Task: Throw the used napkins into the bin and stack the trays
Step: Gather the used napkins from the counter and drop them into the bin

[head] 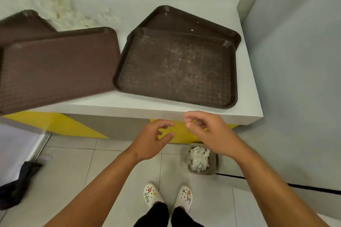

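1. The left hand point(150, 141) and the right hand point(206, 131) are hovering close together below the counter edge point(166, 111), fingers loosely curled, both holding nothing

2. Below the right hand, the bin point(202, 159) is sitting on the floor with white crumpled napkins point(199, 156) lying inside it; no napkin is showing on any tray, so stacking looks like the step in hand

3. The speckled tray point(177, 72) is lying nearest, partly covering a second tray point(188, 22) that is skewed beneath it, one corner pointing away

4. To the left, a reddish tray point(59, 68) is overlapping another tray point(22, 24), its long axis running left to right, its near edge overhanging the counter

5. To stack well, each hand should be gripping opposite short rims, squaring the corners before lowering
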`<action>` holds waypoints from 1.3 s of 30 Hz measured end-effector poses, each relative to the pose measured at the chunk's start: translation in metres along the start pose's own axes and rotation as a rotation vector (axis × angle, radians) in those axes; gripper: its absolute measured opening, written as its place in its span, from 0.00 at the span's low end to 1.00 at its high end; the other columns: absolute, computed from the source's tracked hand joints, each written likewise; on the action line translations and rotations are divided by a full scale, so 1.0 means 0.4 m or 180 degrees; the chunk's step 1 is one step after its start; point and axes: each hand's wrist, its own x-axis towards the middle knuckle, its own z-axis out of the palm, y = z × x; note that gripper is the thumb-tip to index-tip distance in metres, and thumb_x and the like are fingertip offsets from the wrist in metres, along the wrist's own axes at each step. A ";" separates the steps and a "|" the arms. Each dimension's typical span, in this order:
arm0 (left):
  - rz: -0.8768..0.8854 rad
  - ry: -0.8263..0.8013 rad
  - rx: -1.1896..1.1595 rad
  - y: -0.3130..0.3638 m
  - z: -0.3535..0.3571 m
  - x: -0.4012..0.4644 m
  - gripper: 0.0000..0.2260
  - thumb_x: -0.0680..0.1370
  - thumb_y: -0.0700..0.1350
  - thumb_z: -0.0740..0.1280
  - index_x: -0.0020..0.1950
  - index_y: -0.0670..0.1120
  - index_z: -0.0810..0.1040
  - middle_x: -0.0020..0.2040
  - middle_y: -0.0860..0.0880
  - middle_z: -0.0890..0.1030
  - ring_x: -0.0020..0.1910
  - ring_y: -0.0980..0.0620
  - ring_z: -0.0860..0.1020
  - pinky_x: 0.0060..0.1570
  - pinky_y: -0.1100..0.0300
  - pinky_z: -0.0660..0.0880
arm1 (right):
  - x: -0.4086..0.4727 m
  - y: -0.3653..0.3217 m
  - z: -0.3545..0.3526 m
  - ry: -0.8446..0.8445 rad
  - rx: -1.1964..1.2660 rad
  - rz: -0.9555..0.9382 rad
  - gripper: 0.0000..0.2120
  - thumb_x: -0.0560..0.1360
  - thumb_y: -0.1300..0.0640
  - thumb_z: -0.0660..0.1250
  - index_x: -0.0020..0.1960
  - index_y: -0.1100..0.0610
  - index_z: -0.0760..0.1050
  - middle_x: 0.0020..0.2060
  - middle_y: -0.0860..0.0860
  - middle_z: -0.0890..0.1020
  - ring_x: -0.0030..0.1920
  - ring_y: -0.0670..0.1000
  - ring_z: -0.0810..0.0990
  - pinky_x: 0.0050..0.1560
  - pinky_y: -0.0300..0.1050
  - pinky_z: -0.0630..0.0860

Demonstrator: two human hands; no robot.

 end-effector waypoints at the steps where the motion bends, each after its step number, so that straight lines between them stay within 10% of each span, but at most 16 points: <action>1: 0.0045 0.0032 0.0010 0.011 -0.038 -0.010 0.11 0.79 0.46 0.71 0.61 0.55 0.80 0.59 0.58 0.81 0.61 0.60 0.77 0.59 0.63 0.76 | 0.013 -0.042 -0.002 0.0029 -0.0031 -0.0100 0.13 0.80 0.53 0.68 0.64 0.47 0.79 0.51 0.42 0.83 0.49 0.43 0.82 0.53 0.38 0.78; 13: 0.0191 0.0877 -0.0003 0.076 -0.482 -0.066 0.09 0.79 0.44 0.71 0.58 0.52 0.82 0.55 0.57 0.83 0.54 0.59 0.81 0.54 0.68 0.77 | 0.238 -0.374 0.019 -0.0023 -0.0362 -0.0780 0.12 0.80 0.52 0.68 0.63 0.46 0.80 0.51 0.43 0.84 0.51 0.44 0.82 0.57 0.45 0.79; 27: 0.0004 0.1227 0.0246 0.073 -0.773 0.184 0.10 0.79 0.44 0.72 0.59 0.50 0.82 0.52 0.55 0.84 0.52 0.59 0.82 0.55 0.66 0.77 | 0.631 -0.484 -0.042 -0.0277 -0.0663 -0.0795 0.14 0.81 0.46 0.65 0.66 0.43 0.78 0.53 0.39 0.81 0.52 0.39 0.80 0.55 0.35 0.75; 39: -0.0258 0.1289 0.0905 0.012 -0.996 0.380 0.09 0.79 0.48 0.70 0.59 0.51 0.82 0.53 0.56 0.84 0.52 0.59 0.81 0.57 0.59 0.79 | 1.000 -0.522 -0.011 -0.0771 -0.1285 -0.0853 0.19 0.79 0.48 0.68 0.70 0.46 0.73 0.57 0.43 0.79 0.56 0.47 0.80 0.63 0.47 0.76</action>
